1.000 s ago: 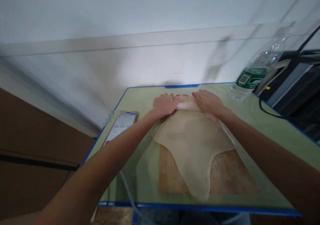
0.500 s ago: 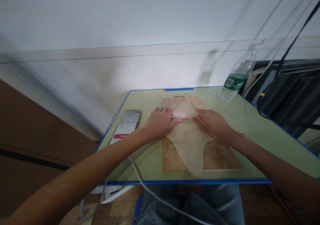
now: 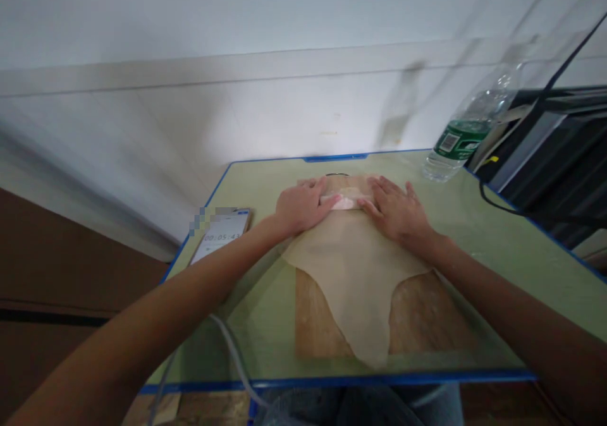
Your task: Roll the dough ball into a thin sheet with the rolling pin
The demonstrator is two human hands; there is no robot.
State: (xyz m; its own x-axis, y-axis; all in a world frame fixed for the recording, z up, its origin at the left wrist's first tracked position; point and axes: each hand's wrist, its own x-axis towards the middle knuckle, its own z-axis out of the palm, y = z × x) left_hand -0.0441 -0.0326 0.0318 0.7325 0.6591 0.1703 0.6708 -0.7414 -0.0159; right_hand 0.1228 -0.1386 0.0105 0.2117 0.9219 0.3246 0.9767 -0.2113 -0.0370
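A thin, pale sheet of dough (image 3: 353,255) drapes over a wooden board (image 3: 315,325), its pointed end hanging towards me. At its far end lies a whitish floury roll (image 3: 347,203); whether it has a rolling pin inside is hidden. My left hand (image 3: 301,205) rests on the left end of this roll, fingers stretched forward and thumb pointing inward. On the right end lies my right hand (image 3: 398,208), its fingers spread and extended, thumb against the roll. Both palms face down and cover the roll's ends.
A phone (image 3: 220,230) showing a running timer lies left of my forearm. The water bottle (image 3: 462,135) with a green label stands at the back right. A pale cable (image 3: 232,344) crosses the table's (image 3: 497,274) front left edge. Dark folders (image 3: 550,148) stand beyond the right edge.
Both hands have moved away from me towards the board's far end. The dough's far flap now appears as a narrow roll, and more flat sheet spreads between my wrists. The view has shifted.
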